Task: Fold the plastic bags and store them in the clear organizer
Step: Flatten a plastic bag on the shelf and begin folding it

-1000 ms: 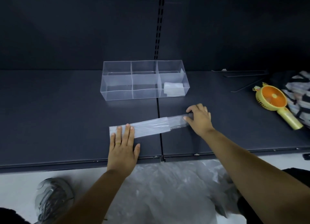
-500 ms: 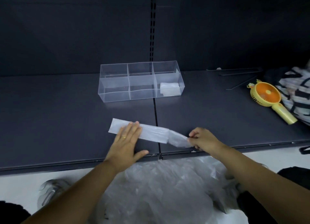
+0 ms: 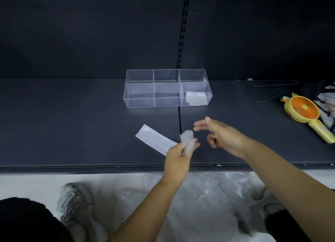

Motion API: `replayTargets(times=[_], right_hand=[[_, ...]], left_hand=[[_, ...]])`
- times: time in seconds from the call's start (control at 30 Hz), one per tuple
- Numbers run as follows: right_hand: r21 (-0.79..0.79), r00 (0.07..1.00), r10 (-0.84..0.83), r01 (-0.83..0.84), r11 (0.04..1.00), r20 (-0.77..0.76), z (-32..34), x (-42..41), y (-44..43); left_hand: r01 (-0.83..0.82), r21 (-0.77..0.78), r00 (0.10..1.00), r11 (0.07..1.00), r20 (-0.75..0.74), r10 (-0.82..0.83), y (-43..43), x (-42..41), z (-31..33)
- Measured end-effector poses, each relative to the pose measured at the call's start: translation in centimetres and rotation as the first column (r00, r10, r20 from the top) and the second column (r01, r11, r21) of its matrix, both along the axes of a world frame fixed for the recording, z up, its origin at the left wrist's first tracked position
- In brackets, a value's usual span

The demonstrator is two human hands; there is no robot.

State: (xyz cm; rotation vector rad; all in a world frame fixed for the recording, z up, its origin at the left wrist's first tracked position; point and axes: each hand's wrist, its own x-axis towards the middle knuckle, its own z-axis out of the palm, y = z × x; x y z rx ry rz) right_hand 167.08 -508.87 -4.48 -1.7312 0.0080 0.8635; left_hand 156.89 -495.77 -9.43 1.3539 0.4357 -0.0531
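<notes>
A plastic bag folded into a long white strip (image 3: 155,139) lies slanted on the dark shelf (image 3: 72,123), in front of the clear organizer (image 3: 139,89). My left hand (image 3: 178,156) pinches the strip's right, more translucent end and lifts it off the shelf. Just to the right, my right hand (image 3: 219,135) hovers blurred, some fingers stretched toward the lifted end, and holds nothing. One folded bag (image 3: 196,97) lies in the organizer's right front compartment. The other compartments look empty.
A yellow and orange hand fan (image 3: 304,113) lies at the right of the shelf beside striped cloth (image 3: 326,98), with thin metal rods (image 3: 272,84) behind. Loose plastic bags (image 3: 208,205) are piled on the floor below, next to a grey shoe (image 3: 72,201).
My left hand left its flat press on the strip's middle and took the right end. My right hand let go of that end. The strip now lies at a steeper slant.
</notes>
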Motion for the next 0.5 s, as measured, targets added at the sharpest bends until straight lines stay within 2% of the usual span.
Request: replayTargets(times=[0.1,0.17,0.23,0.33,0.5], right_hand=[[0.152,0.983,0.105,-0.081,0.985,-0.153,-2.0,-0.4,1.9],[0.128,0.977,0.137,-0.117,0.985,-0.164,-3.4,-0.9,3.1],[0.021,0.982,0.171,-0.17,0.985,-0.079,-4.7,-1.4,4.2],[-0.173,0.978,0.206,-0.199,0.965,0.026,-6.5,-1.7,5.1],[-0.271,0.986,0.119,-0.082,0.959,0.119,-8.2,-1.7,5.7]], left_hand=[[-0.018,-0.19,0.993,0.982,-0.122,-0.006,3.2,1.2,0.5],[-0.048,-0.311,0.983,0.949,-0.183,-0.01,5.2,2.0,0.2],[-0.086,-0.366,0.976,0.927,-0.217,0.005,6.9,2.5,-0.4],[-0.126,-0.314,0.958,0.941,-0.286,0.033,8.9,2.9,-1.7],[-0.18,-0.165,0.915,0.97,-0.391,0.103,11.5,4.1,-4.1]])
